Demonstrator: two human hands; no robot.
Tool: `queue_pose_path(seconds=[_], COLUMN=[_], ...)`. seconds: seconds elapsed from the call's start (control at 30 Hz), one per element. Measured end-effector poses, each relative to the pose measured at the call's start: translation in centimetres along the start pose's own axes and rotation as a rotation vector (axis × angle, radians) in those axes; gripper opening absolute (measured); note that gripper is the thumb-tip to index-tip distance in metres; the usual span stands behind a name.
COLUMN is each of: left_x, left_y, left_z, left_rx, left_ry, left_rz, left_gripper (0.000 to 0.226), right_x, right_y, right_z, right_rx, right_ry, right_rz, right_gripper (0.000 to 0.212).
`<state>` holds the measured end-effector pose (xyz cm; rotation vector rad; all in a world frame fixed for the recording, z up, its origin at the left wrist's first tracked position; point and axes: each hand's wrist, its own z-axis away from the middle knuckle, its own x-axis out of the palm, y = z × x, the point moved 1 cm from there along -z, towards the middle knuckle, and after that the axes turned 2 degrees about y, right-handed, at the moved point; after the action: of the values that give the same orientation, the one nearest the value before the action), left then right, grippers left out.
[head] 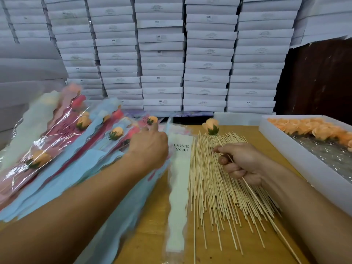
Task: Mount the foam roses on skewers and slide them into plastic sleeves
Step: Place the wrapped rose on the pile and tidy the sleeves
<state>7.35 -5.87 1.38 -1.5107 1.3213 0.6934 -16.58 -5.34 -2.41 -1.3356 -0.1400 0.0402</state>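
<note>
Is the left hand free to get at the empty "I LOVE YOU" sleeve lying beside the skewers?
Probably yes. The left hand rests on the pile of sleeved roses, apparently holding nothing, right next to the sleeve. The sleeve lies flat and uncovered; the right hand, gripping a skewer, stays on its far side.

peach foam rose [211, 126] sat atop a raised skewer [253, 193] | loose skewers [215, 187] fanned on table | empty "love you" sleeve [179, 180] lay beside them

On the desk [152, 235], loose skewers [219, 187] lay right of one flat sleeve [178, 197]; filled sleeves [66, 149] were piled at the left. A tray [304, 168] of roses [304, 127] (far end only) sat right. Stacked boxes [162, 63] stood behind.
</note>
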Motion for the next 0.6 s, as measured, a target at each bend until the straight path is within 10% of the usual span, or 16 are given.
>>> queue_pose_path(seconds=[0.27, 0.6], left_x=[-3.0, -2.3], left_y=[7.6, 8.7], left_z=[5.2, 6.4], left_rx=[0.15, 0.094], left_ry=[0.01, -0.207], left_rz=[0.101, 0.515], left_gripper=[0.028, 0.052], right_x=[1.0, 0.1], right_y=[-0.3, 0.1], right_z=[0.6, -0.3], right_rx=[-0.162, -0.143], right_ry=[0.047, 0.222], right_rz=[-0.036, -0.045], right_gripper=[0.075, 0.044])
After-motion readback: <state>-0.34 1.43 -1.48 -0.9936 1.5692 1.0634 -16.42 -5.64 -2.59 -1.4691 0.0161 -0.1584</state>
